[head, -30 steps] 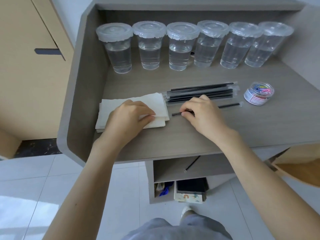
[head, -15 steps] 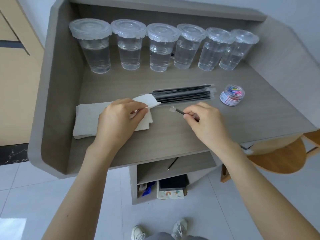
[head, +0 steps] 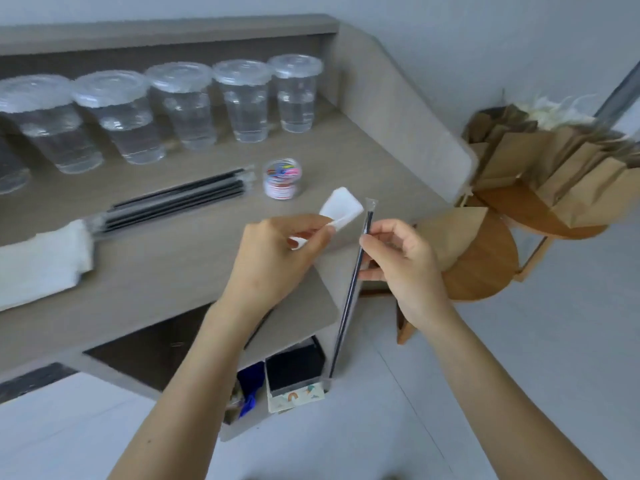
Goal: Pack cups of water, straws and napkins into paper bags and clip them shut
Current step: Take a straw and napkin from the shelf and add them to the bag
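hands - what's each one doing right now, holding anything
Left hand: closed, pinching a folded white napkin.
Right hand: closed, holding a wrapped black straw upright.

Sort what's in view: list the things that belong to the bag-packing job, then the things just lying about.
For the job: napkin in left hand; straw in right hand; cups of water; straw pile; napkin stack; clip tub; paper bags.

Lying about: boxes under the desk.

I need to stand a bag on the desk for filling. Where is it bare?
Bare desk lies in front of the straws, right of the napkin stack. The back is crowded: cups, clip jar.
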A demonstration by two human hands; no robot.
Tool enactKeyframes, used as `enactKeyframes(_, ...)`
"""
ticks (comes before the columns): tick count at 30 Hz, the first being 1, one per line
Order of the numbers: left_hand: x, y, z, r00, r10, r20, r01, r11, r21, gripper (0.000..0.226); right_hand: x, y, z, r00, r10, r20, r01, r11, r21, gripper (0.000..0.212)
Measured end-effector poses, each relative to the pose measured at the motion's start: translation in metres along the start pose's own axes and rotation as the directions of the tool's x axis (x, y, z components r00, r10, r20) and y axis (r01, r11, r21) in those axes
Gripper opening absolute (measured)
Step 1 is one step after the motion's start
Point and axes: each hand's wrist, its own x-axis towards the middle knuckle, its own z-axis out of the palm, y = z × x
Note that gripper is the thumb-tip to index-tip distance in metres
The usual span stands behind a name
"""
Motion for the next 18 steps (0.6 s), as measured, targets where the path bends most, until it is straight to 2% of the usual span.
enactKeyframes(2,-0.001,0.024,0.050,0.997,0.034,0.067,-0.033,0.999,-0.019,0.013,0.000,0.004,-0.046,1.000,0.000,-0.030,0.001,0.999,0.033,0.012)
enactKeyframes(5,-0.001,0.053,0.116,0.985,0.088,0.151,-0.080,0.995,-0.061,0.028,0.005,0.010,-0.110,0.995,0.011,-0.099,-0.008,0.999,0.033,0.009)
enactKeyframes(7,0.001,0.066,0.154,0.973,0.138,0.184,-0.129,0.990,-0.059,0.028,0.009,0.013,-0.146,0.993,0.033,-0.111,-0.030,0.999,0.031,0.007)
enactKeyframes(13,0.023,0.088,0.258,0.960,0.105,0.260,-0.091,0.994,-0.066,0.016,0.030,0.038,-0.243,0.961,0.014,-0.276,-0.043,0.994,-0.098,0.007)
enactKeyframes(16,0.042,0.095,0.311,0.931,0.081,0.355,-0.061,0.996,-0.067,0.024,0.053,0.056,-0.285,0.931,0.048,-0.362,-0.080,0.994,-0.072,0.010)
enactKeyframes(18,0.059,0.096,0.351,0.931,0.093,0.354,-0.092,0.996,-0.020,0.028,0.074,0.067,-0.314,0.922,0.081,-0.379,-0.109,0.993,-0.051,0.009)
